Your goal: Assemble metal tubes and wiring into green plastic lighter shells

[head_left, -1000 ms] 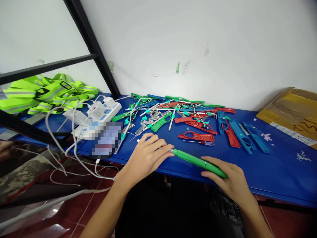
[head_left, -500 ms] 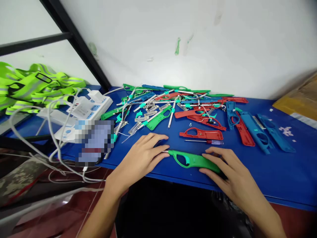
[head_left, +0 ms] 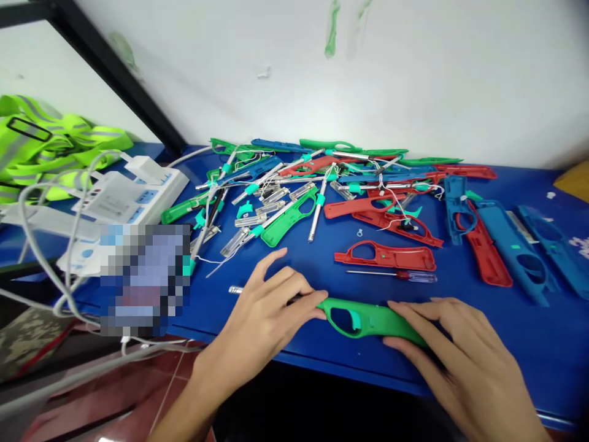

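Observation:
A green gas lighter (head_left: 368, 320) with a turquoise trigger lies sideways between my hands, just above the front of the blue table. My left hand (head_left: 264, 325) pinches its neck between thumb and fingers; the silver nozzle tip sticks out past the knuckles. Around the handle's other end, the fingers and thumb of my right hand (head_left: 455, 350) are closed, hiding that end. Beyond the lighter lie a screwdriver (head_left: 391, 275) with a clear purplish handle and a red lighter shell half (head_left: 386, 255).
Behind is a heap of lighter shells, metal tubes and clear tanks (head_left: 276, 202). Blue shell halves (head_left: 510, 245) lie at right. A white power strip (head_left: 161, 195) with cables, a blurred phone (head_left: 147, 276) and yellow-green reflective straps (head_left: 59, 147) are at left. A white wall (head_left: 257, 37) stands behind.
My left hand has closed on the lighter's neck, and its nozzle tip now shows to the left of the hand. The view has shifted closer to the table.

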Demonstrator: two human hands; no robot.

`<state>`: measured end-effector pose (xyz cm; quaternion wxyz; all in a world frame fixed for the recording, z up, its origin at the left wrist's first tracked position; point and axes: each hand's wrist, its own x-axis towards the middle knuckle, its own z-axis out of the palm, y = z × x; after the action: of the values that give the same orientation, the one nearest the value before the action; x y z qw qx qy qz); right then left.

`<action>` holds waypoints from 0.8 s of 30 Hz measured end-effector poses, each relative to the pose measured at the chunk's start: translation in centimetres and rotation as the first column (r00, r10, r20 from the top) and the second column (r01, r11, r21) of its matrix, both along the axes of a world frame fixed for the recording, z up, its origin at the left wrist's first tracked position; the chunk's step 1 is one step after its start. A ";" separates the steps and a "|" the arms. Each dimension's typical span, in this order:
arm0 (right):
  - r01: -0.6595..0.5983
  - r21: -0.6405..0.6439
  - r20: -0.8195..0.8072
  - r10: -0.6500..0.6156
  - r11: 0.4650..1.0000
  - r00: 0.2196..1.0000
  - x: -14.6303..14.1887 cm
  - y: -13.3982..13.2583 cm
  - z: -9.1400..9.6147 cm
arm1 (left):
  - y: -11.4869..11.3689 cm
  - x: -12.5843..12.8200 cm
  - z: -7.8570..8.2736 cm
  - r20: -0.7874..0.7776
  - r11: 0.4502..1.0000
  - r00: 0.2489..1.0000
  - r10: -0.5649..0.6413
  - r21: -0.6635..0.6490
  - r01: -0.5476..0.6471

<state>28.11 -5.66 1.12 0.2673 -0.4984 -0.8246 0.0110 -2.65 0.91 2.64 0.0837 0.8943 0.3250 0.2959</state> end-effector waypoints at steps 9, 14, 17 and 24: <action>-0.011 -0.024 -0.050 0.010 1.000 0.999 -0.2 0.2 0.0 | 0.1 0.0 0.0 -0.038 0.997 0.999 0.003 -0.072 -0.006; 0.008 -0.001 -0.092 -0.008 1.000 0.996 -0.5 0.4 0.3 | 0.5 0.0 -0.2 -0.003 0.989 1.000 -0.029 -0.146 0.028; 0.013 -0.005 -0.075 -0.014 1.000 0.997 -0.6 0.6 0.5 | 0.5 -0.2 -0.4 0.014 0.979 0.999 -0.044 -0.200 0.046; 0.036 0.052 -0.048 -0.034 0.998 0.998 -0.7 0.7 0.9 | 0.4 -0.5 -0.8 0.019 0.972 1.000 -0.003 -0.234 0.008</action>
<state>27.44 -4.95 1.98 0.3000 -0.5052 -0.8092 -0.0036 -3.19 1.27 1.82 0.1923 0.8764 0.3543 0.2633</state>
